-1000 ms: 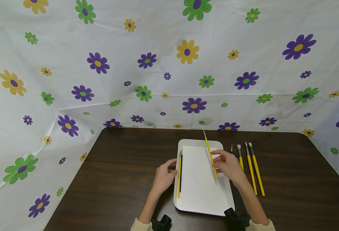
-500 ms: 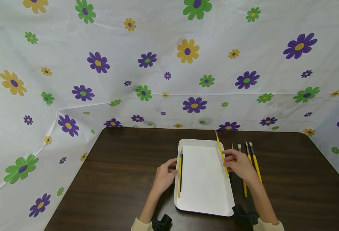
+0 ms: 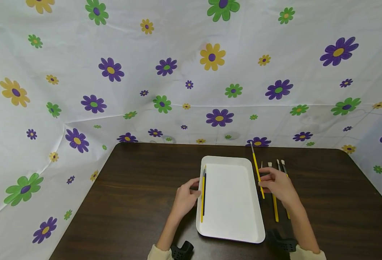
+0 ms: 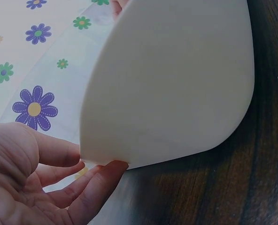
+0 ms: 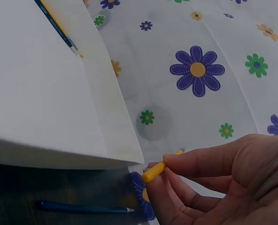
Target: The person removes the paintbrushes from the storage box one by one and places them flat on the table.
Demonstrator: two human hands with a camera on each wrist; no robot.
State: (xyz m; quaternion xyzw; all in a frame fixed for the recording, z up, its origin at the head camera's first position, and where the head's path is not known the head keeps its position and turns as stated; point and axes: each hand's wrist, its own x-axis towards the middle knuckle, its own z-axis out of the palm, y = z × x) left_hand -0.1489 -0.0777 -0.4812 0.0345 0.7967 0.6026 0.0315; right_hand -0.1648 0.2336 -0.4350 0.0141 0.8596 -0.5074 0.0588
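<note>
Nearest are the cream sleeves (image 3: 159, 252) and a black wrist device (image 3: 181, 251) on each arm. Beyond the left one, the left hand (image 3: 185, 198) takes the near wall of its side of the white tray (image 3: 231, 202) between thumb and fingers, tips touching the rim; the left wrist view shows thumb and fingertip meeting the edge a little apart from each other.

On the other side, the right hand (image 3: 280, 187) pinches a yellow-handled brush (image 3: 256, 159) between thumb and fingertips, with hardly any gap beyond the handle's thickness. The grip sits on the lower part of the handle, so the short butt end pokes out just past the thumb toward the person, while most of the shaft and the pale bristles reach away. This brush lies outside the tray, just beside its right rim.

Within the tray, a yellow brush (image 3: 202, 206) and a black brush (image 3: 205, 195) lie side by side along the left wall. A dark brush (image 5: 82, 207) lies on the brown table (image 3: 129, 198) next to the tray, and three more yellow brushes (image 3: 276, 209) rest farther right, partly behind the hand. Farthest hangs the flowered white cloth (image 3: 129, 47).
</note>
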